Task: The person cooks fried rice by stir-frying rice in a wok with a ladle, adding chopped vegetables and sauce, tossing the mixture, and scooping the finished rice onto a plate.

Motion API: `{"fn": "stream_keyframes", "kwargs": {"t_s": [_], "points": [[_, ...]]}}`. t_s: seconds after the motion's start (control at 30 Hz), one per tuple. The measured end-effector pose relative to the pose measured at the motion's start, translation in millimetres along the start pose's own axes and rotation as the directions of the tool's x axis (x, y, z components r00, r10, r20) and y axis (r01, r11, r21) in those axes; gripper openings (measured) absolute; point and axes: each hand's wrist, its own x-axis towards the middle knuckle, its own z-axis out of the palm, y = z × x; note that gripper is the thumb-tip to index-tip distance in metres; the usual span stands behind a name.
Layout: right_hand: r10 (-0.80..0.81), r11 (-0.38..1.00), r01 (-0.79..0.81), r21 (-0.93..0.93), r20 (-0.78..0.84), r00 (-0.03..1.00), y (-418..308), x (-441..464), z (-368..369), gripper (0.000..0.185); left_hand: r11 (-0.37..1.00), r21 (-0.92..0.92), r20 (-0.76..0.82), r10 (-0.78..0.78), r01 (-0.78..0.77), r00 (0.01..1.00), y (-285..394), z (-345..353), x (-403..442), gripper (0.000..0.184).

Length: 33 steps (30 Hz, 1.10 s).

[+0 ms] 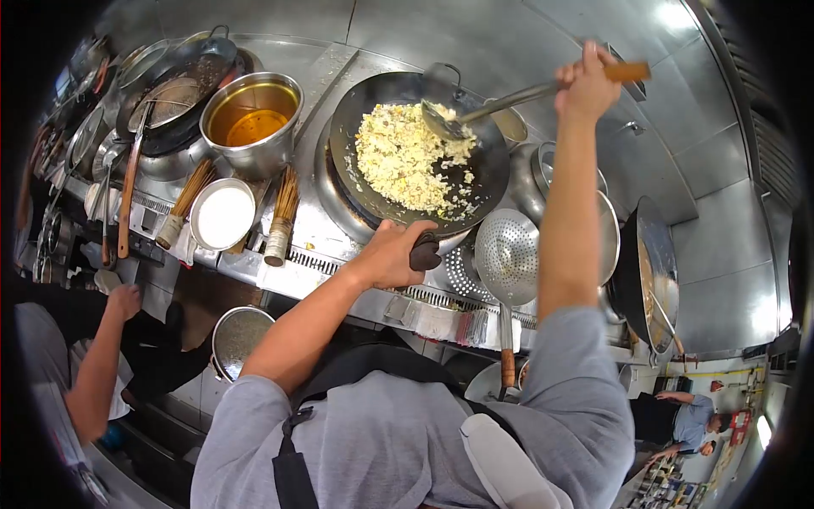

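The step in hand appears to be turning loose food, seemingly rice with egg, inside the black wok on the stove. The food lies mostly across the left and middle of the wok, with scattered bits on the bare metal at the near right. The right hand is closed around the ladle near its wooden end; the ladle's bowl sits against the far right edge of the food. The left hand is wrapped around the wok handle at the near rim, apparently to steady the wok. In judgement, a further stroke calls for a firm left hold, the bowl kept low against the metal, and a sweep that gathers the scattered bits without pushing food over the rim. Not visible: the left palm and most of its fingertips, the underside of the food, and any flame beneath the wok. The contents of the ladle's bowl cannot be confirmed. The right hand is slightly soft in outline. A co-worker's arm at the left is partly cut off by the dark lens border.
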Motion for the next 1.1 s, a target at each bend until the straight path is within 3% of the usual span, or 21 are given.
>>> {"fn": "stream_keyframes", "kwargs": {"t_s": [0.07, 0.1, 0.2, 0.23, 0.37, 0.5, 0.6, 0.63, 0.67, 0.73, 0.83, 0.93, 1.03, 1.1], "points": [[-0.01, 0.999, 0.011, -0.038, 0.027, 1.0, 21.3, -57.0, 4.0, 0.013, 1.0, -0.029, -0.016, 0.009, -0.009, 1.0, -2.7, 0.6, -0.2, 0.08], [0.086, 0.996, -0.087, -0.002, 0.192, 0.978, 42.5, -73.3, -2.4, 0.012, 0.999, -0.041, -0.017, 0.014, -0.015, 1.0, -3.4, 2.6, -2.8, 0.08], [0.308, 0.951, -0.28, -0.133, 0.298, 0.903, -6.0, -60.3, 34.6, 0.011, 0.999, -0.032, -0.025, 0.033, -0.033, 0.999, -1.9, 3.9, -4.2, 0.079], [0.279, 0.96, -0.249, -0.131, 0.326, 0.903, -26.8, -61.5, 45.6, 0.01, 0.999, -0.014, -0.03, 0.049, -0.049, 0.998, -3.0, -1.0, 0.6, 0.078], [0.218, 0.973, -0.19, -0.129, 0.268, 0.938, -50.6, -86.2, 30.1, 0.015, 0.996, -0.073, -0.026, 0.054, -0.056, 0.998, -8.6, 1.6, 2.8, 0.075], [0.047, 0.996, -0.05, -0.069, -0.051, 0.998, 11.7, -64.4, 53.9, 0.014, 0.998, -0.059, 0.021, 0.01, -0.009, 1.0, -6.0, -2.9, 1.7, 0.076], [0.029, 0.975, -0.041, -0.219, -0.058, 0.998, -29.4, -106.5, 84.4, 0.014, 0.999, -0.048, -0.003, 0.015, -0.015, 1.0, -4.6, -1.4, 2.6, 0.076], [0.026, 0.988, -0.015, -0.155, 0.065, 0.998, 0.4, -124.6, 73.7, 0.015, 0.998, -0.064, -0.021, 0.019, -0.02, 1.0, -9.0, -1.3, 3.4, 0.076], [-0.083, 0.985, 0.086, -0.147, 0.031, 0.996, 41.4, -126.1, 68.9, 0.01, 0.996, -0.09, -0.024, 0.022, -0.024, 0.999, -13.6, 3.2, 0.8, 0.076], [-0.013, 0.953, 0.068, -0.294, 0.185, 0.983, 28.6, -94.4, 60.6, 0.016, 0.995, -0.09, -0.036, 0.03, -0.033, 0.999, -12.6, 4.9, 3.6, 0.077], [-0.064, 0.894, 0.152, -0.422, 0.216, 0.974, 6.9, -69.3, 27.4, 0.018, 0.998, -0.055, -0.043, -0.028, 0.026, 0.999, -9.7, 0.2, 0.7, 0.077], [0.036, 0.937, 0.036, -0.347, 0.198, 0.98, 10.0, -58.7, 1.9, 0.017, 0.998, -0.052, -0.049, 0.027, -0.029, 0.998, -12.6, -0.4, 0.5, 0.075], [-0.096, 0.978, 0.073, -0.193, -0.111, 0.989, 8.5, 25.2, -25.2, 0.013, 0.999, -0.047, -0.052, -0.006, 0.004, 0.999, -9.2, -3.4, -0.7, 0.075], [-0.127, 0.99, 0.122, -0.067, -0.071, 0.989, 8.9, 11.4, -28.7, 0.013, 0.999, -0.038, -0.051, -0.014, 0.012, 0.999, -6.3, -3.6, 0.1, 0.075]]}}
